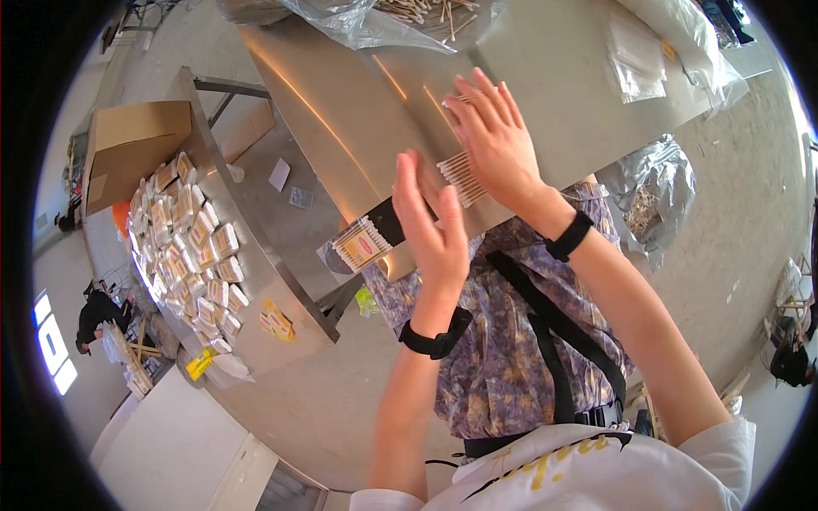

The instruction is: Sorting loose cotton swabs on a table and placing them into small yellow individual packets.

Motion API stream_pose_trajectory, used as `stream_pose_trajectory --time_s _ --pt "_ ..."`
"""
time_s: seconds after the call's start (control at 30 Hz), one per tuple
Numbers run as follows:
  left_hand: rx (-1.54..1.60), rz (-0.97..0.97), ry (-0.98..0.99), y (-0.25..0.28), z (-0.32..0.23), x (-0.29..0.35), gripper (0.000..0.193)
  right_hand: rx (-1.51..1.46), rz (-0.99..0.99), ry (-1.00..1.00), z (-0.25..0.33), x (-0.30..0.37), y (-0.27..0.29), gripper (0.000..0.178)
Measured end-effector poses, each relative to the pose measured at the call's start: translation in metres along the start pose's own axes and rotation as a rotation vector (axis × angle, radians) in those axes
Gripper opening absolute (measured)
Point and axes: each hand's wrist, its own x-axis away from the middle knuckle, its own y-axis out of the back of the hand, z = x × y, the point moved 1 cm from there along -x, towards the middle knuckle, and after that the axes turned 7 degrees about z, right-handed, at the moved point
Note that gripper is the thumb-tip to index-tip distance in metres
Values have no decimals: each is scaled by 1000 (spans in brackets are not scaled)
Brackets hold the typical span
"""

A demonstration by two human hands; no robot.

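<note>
On the metal table (332, 119) lies a row of cotton swabs (461, 177), side by side, between my hands. My right hand (501, 153) is stretched out flat over their right side and hides part of the row. A few swab tips show by its fingertips. My left hand (433, 234) stands on edge to the left of the row, its fingers straight and the thumb apart. Just left of it, a clear packet of cotton swabs (361, 244) with a yellow-and-red label lies at the table's near edge, beside a black strip (385, 221).
A plastic bag of loose swabs (409, 10) is at the far edge. Clear bags (637, 64) lie far right; another swab bag (643, 209) hangs below. On the left table (290, 341) are many packed swab bundles (192, 247) and a cardboard box (141, 149).
</note>
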Motion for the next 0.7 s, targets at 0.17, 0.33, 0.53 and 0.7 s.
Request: stream_pose_trajectory --time_s 0.17,0.33,0.53,0.7 --pt "497 -234 176 10 -3 0 59 162 75 111 5 2 -14 48" --pt "729 -365 195 2 6 -2 70 101 72 131 25 -3 -27 50" --pt "809 -466 171 -17 5 -7 76 -36 129 159 43 -5 -37 49" --pt "807 -424 190 -13 4 -6 74 -94 163 183 43 -2 -36 49"
